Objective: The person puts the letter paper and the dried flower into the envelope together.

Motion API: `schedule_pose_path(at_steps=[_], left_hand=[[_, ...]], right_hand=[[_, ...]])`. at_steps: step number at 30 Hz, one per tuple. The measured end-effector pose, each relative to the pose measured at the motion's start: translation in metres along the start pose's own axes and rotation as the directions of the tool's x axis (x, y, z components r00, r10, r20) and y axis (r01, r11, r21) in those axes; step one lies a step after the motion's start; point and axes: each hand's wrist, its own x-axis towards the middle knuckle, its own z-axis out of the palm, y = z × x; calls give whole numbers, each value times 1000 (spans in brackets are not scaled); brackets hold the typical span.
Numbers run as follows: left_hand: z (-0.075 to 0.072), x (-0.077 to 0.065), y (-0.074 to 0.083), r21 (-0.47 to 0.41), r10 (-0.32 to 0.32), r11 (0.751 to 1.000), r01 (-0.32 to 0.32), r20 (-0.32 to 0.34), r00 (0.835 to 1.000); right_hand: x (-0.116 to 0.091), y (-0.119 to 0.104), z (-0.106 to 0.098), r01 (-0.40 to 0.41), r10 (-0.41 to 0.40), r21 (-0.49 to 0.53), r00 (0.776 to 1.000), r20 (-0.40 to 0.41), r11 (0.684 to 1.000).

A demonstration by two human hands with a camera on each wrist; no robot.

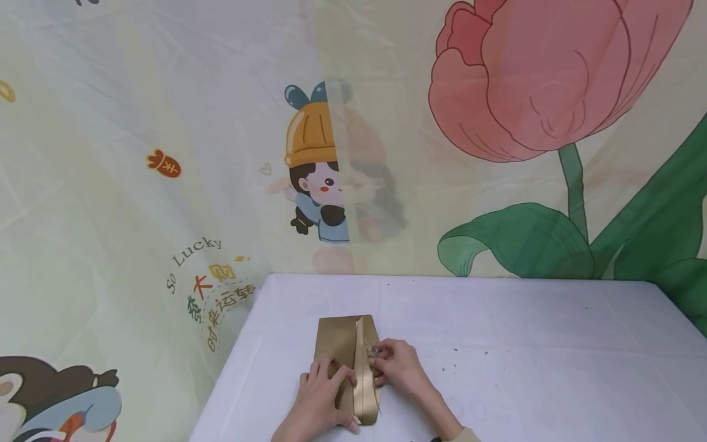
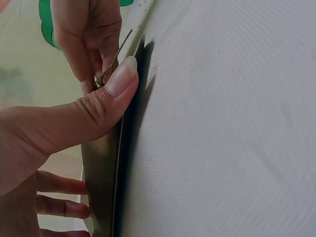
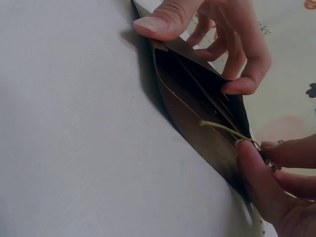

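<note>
A gold paper envelope (image 1: 338,334) lies on the white table, its mouth gaping along the right side. My left hand (image 1: 324,390) holds it, with the thumb at the near end of the mouth and a bent index finger at the rim. In the right wrist view the dark inside of the envelope (image 3: 207,150) shows between its parted walls. My right hand (image 1: 402,367) pinches a small dried sprig (image 3: 222,127) between thumb and fingers beside the mouth. The sprig's thin yellowish stem reaches across the opening, while its dark crumbly head is partly hidden by the fingertips.
Several dark crumbs (image 1: 455,350) are scattered on the white table (image 1: 530,380) to the right of my right hand. Behind the table hangs a printed cloth (image 1: 386,258) with a large pink tulip and cartoon figures.
</note>
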Motion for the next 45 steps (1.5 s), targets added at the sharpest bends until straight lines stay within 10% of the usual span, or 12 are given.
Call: schedule_pose_path(at_steps=[45], left_hand=[[5,2,4,110,5,994,-4,-13,1000]], right_hand=[[12,-5,24,34,-43,-117,996,-81,993]])
